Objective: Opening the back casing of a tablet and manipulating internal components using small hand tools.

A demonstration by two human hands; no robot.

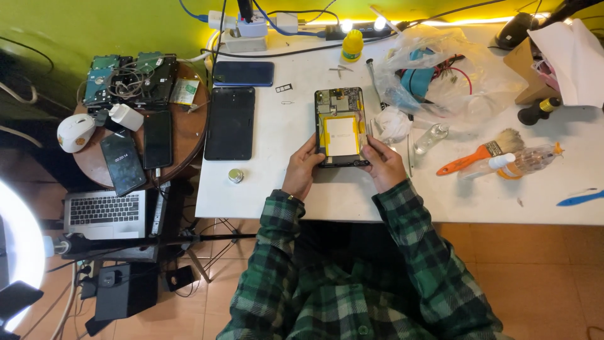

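Overhead view of a white desk [277, 182] with both hands at an opened tablet [340, 126]. The tablet lies face down near the desk's front edge, its back cover off, showing a white battery framed by yellow tape and a circuit board at the far end.

Left hand [301, 171]: its grip closes on the tablet's lower left edge, fingers curled against the side and thumb toward the rim. Right hand [384, 165]: its grip closes on the lower right edge, thumb on the rim beside the battery, remaining fingers folded underneath or along the side; how far they wrap cannot be told. Both sleeves are green plaid.

Left of the tablet lies a black back cover [230, 123], with a dark blue phone [243, 73] beyond it and a small round metal tin [235, 175] nearer the front edge. A SIM tray [284, 87] sits between the phone and the tablet. Right of the tablet lie a crumpled white wipe [393, 123], a small clear bottle [431, 137], an orange-handled brush [484, 150] and a clear squeeze bottle [525, 160]. A yellow-capped bottle [352, 45] stands at the far edge.

A round wooden side table [189, 135] to the left carries two dark phones and several hard drives [129, 75].
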